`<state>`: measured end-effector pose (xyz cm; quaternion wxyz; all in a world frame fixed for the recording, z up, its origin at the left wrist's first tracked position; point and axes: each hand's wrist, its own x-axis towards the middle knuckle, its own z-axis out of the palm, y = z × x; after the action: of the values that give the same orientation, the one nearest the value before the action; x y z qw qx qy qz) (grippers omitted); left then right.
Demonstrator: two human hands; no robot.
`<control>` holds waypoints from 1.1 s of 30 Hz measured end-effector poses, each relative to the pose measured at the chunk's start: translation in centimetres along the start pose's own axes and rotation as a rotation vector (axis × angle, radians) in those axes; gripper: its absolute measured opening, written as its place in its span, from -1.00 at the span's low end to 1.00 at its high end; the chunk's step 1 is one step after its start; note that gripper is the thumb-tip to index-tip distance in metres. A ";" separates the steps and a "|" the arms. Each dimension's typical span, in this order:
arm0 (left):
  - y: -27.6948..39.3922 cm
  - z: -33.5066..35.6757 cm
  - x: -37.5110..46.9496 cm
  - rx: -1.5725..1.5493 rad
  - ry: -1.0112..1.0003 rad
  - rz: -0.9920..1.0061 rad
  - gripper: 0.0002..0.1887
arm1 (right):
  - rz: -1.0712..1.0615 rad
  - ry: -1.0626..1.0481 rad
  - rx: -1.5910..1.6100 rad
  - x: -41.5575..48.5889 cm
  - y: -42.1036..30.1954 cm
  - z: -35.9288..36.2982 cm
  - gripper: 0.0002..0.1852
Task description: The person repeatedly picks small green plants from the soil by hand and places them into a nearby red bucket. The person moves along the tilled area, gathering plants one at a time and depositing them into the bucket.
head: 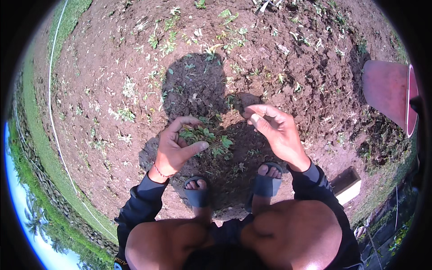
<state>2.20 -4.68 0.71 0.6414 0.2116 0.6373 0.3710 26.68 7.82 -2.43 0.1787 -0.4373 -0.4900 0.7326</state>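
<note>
A loose bunch of small leafy green plants rests in my left hand, between the thumb and curled fingers. Some of its leaves blend with the greenery on the ground behind, so its lower edge is hard to make out. My right hand hovers to the right of the bunch, apart from it, thumb and forefinger drawn close together. Whether something tiny sits between those fingertips cannot be seen. Beneath both hands lies brown soil, partly in my shadow, with scattered small plants.
A reddish bucket lies on its side at the far right. Near my right forearm is a pale open box. A white line runs along the left, beside a grass strip. My sandalled feet stand on the soil.
</note>
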 end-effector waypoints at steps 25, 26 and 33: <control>-2.3 0.9 -0.3 -0.114 0.152 -0.069 -0.66 | -0.632 -0.225 -0.416 -1.4 2.0 6.3 -0.81; -2.5 1.0 -0.4 -0.095 0.163 -0.079 -0.66 | -0.611 -0.222 -0.436 -1.6 2.1 6.4 -0.84; -3.6 1.2 0.0 -0.191 0.202 -0.102 -0.69 | -0.133 -0.234 0.059 -0.7 2.1 5.5 -0.87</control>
<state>4.14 -6.71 -1.82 0.6094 0.0785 0.6703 0.4161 22.96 3.27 -3.18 0.1815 -0.3099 -0.5137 0.7792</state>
